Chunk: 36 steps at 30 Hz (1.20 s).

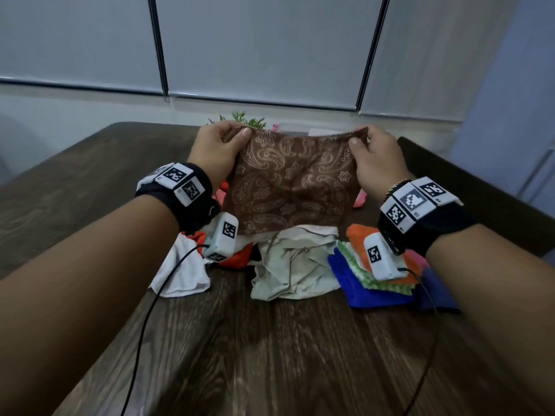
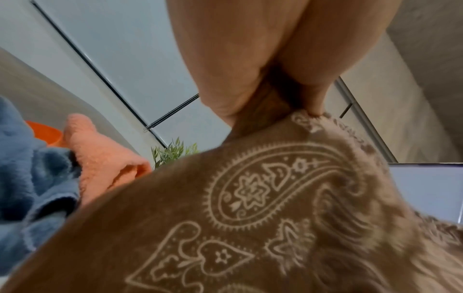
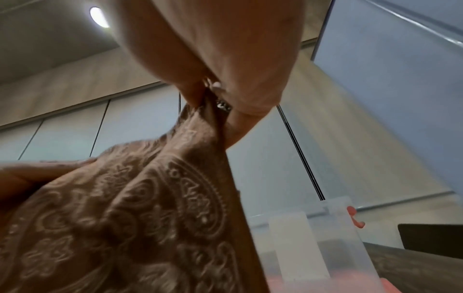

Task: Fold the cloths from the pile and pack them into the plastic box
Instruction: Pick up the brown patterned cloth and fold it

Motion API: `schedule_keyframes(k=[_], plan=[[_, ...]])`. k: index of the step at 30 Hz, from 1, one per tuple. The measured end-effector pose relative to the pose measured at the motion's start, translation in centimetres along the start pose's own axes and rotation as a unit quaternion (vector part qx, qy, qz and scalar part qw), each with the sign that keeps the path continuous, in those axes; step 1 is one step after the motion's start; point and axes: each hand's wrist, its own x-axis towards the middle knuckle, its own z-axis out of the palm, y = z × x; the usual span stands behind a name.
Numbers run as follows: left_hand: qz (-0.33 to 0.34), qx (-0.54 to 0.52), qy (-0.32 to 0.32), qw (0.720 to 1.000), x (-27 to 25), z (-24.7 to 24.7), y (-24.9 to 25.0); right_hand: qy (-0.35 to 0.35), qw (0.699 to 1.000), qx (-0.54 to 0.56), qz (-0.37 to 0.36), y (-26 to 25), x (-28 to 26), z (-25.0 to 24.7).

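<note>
A brown paisley cloth (image 1: 288, 181) hangs spread in the air above the pile (image 1: 288, 265). My left hand (image 1: 222, 145) pinches its upper left corner, my right hand (image 1: 372, 151) pinches its upper right corner. In the left wrist view the paisley cloth (image 2: 263, 218) fills the lower frame under my left hand (image 2: 273, 111). The right wrist view shows my right hand (image 3: 213, 103) gripping the bunched corner of the cloth (image 3: 150, 208), with the clear plastic box (image 3: 325, 237) behind it. In the head view the box is almost hidden behind the cloth.
On the dark wooden table (image 1: 270, 355) lie a white cloth (image 1: 183, 274), a crumpled cream cloth (image 1: 294, 265), orange, green and blue cloths (image 1: 372, 283) at the right. A green plant (image 1: 243, 120) stands behind the hands. Window blinds close the far side.
</note>
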Motion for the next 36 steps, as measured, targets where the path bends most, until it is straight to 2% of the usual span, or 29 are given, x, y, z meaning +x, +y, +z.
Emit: schedule_keyframes(k=[3, 7, 9, 11, 14, 16, 18, 20, 23, 25, 27, 28, 31, 36], plan=[[-0.01, -0.001, -0.04, 0.999, -0.9, -0.7, 0.0, -0.028, 1.0, -0.012, -0.009, 0.6, -0.9, -0.3], [-0.015, 0.033, -0.048, 0.998, -1.7, -1.6, -0.1, -0.011, 1.0, 0.012, -0.004, 1.2, -1.3, -0.9], [-0.005, 0.095, -0.045, 0.994, -2.0, -1.7, -0.9, -0.024, 1.0, 0.009, 0.013, 1.8, -1.7, -0.6], [0.009, 0.176, -0.044, 0.983, -2.2, -1.7, -2.7, -0.063, 0.997, -0.04, 0.019, 2.7, -2.2, 0.1], [-0.004, 0.282, -0.082, 0.956, -3.2, -1.9, -5.5, -0.122, 0.98, -0.154, 0.016, 4.3, -3.6, 1.3], [-0.01, 0.321, -0.104, 0.941, -3.6, -2.4, -6.8, -0.144, 0.973, -0.176, 0.03, 5.1, -4.3, 1.7], [-0.023, 0.3, -0.099, 0.948, -4.0, -2.8, -7.4, -0.161, 0.971, -0.173, 0.03, 5.7, -4.6, 1.8], [-0.03, 0.258, -0.059, 0.964, -4.0, -3.0, -7.2, -0.154, 0.974, -0.165, 0.021, 5.7, -4.6, 1.6], [0.003, 0.205, 0.023, 0.979, -2.3, -2.8, -4.9, -0.09, 0.991, -0.102, 0.002, 4.0, -2.6, 0.6], [0.027, 0.17, 0.058, 0.983, -0.2, -2.3, -2.3, -0.035, 0.991, -0.12, -0.04, 1.5, -0.5, -0.4], [0.034, 0.138, 0.065, 0.988, 1.7, -1.9, 0.2, -0.033, 0.991, -0.115, -0.063, -1.2, 1.6, -1.1], [0.041, 0.149, 0.07, 0.986, 2.4, -1.8, 1.1, -0.04, 0.992, -0.101, -0.059, -2.2, 2.3, -1.3], [0.078, 0.161, 0.106, 0.978, 4.3, -2.0, 3.5, 0.003, 0.999, -0.037, -0.033, -4.4, 4.1, -2.1], [0.111, 0.121, 0.097, 0.982, 4.7, -2.5, 5.4, 0.001, 0.996, 0.085, -0.005, -5.9, 4.7, -2.9]])
